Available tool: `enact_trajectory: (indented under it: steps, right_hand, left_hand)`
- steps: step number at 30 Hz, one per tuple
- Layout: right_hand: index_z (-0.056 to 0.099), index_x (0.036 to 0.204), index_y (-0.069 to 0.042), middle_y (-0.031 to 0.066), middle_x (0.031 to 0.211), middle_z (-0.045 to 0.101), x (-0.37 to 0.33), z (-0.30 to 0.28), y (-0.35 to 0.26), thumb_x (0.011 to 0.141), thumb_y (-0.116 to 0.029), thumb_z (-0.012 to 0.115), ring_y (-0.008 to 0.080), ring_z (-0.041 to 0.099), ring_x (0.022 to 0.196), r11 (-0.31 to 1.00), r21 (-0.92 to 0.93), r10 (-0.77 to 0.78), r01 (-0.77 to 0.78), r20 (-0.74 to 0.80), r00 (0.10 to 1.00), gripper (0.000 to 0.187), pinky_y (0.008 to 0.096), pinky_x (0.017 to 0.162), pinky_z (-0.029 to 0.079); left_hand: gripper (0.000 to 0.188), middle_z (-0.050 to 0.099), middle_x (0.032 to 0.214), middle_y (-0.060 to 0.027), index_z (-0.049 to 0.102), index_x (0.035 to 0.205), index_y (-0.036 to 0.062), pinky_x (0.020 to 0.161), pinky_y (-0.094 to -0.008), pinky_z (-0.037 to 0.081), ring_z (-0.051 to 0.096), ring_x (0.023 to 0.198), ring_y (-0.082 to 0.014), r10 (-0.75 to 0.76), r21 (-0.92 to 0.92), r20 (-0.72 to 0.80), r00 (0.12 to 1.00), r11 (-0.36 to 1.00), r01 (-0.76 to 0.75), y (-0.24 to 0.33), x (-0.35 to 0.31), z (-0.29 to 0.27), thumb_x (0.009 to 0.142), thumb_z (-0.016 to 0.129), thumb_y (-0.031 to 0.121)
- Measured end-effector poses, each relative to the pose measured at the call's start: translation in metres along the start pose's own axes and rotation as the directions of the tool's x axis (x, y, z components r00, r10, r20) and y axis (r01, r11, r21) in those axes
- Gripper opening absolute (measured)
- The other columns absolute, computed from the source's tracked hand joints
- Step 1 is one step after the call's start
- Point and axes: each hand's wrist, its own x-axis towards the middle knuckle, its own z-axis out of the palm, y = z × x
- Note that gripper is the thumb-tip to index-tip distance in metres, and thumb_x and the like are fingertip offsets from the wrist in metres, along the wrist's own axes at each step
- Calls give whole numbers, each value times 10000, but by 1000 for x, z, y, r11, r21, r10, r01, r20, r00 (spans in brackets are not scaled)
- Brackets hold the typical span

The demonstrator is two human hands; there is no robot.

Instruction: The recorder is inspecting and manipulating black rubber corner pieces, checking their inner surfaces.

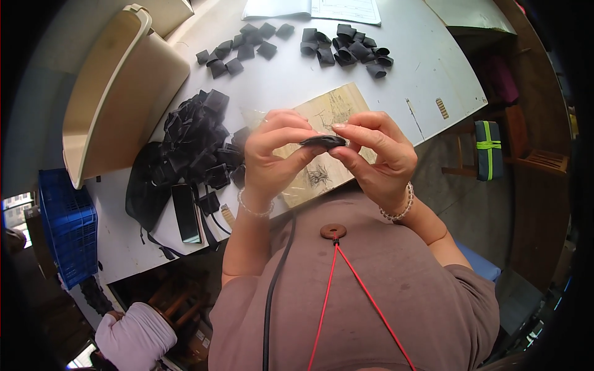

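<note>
Thin, curved black piece (322, 141) between fingertips (341, 127)

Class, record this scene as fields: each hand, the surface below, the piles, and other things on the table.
Left hand: grips left end of a folded black piece
Right hand: grips its right end
Below: wooden board
Left heap: black pieces, jumbled
Far side: two looser groups of black pieces
Also: beige bin, phone

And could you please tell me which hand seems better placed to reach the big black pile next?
Probably the left hand: it is beside the black pile, while the right hand is farther across. Both are at a black piece, so the left would first let go.
</note>
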Motion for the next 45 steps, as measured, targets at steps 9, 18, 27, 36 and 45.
enact_trajectory:
  steps: [9, 18, 27, 36, 45]
  right_hand:
    - [671, 896, -8, 68, 807, 604, 0, 8, -4, 686, 40, 726, 100, 579, 617, 998, -39, -59, 58, -15, 998, 223, 205, 486, 486]
    - [644, 852, -12, 68, 738, 588, 0, 10, -3, 679, 6, 732, 150, 565, 564, 916, -293, -290, 276, -7, 957, 195, 248, 450, 446]
    - [631, 828, -11, 68, 731, 581, -6, 6, -1, 646, 32, 739, 157, 563, 556, 889, -311, -354, 337, 0, 935, 216, 254, 444, 443]
    - [629, 833, -27, 57, 742, 583, -7, 4, -2, 645, 48, 740, 135, 561, 556, 940, -233, -262, 248, -32, 965, 231, 237, 451, 444]
    - [636, 849, -35, 53, 751, 582, -6, 5, -1, 644, 45, 743, 133, 558, 560, 926, -253, -294, 280, -16, 956, 245, 238, 454, 445]
  left_hand:
    - [207, 622, 885, -89, 677, 924, -9, 758, -279, 454, 552, 871, -186, -32, -311, -63, 998, 950, 11, -11, -4, 10, 739, 712, 78]
    - [221, 633, 912, -90, 675, 936, -6, 837, -324, 430, 529, 955, -221, -98, -544, -65, 993, 838, 47, -30, -14, 26, 826, 646, 184]
    - [250, 640, 935, -88, 671, 956, 4, 886, -358, 407, 511, 1016, -255, -105, -589, -99, 990, 808, 27, -24, -16, 32, 821, 652, 214]
    - [231, 636, 846, -82, 681, 871, -2, 849, -341, 431, 548, 898, -213, -84, -497, -65, 994, 867, 41, -9, 1, 20, 741, 728, 183]
    - [162, 646, 786, -50, 689, 834, 24, 836, -337, 437, 559, 808, -176, 44, -326, -21, 999, 944, -49, -8, 11, 11, 719, 725, 133]
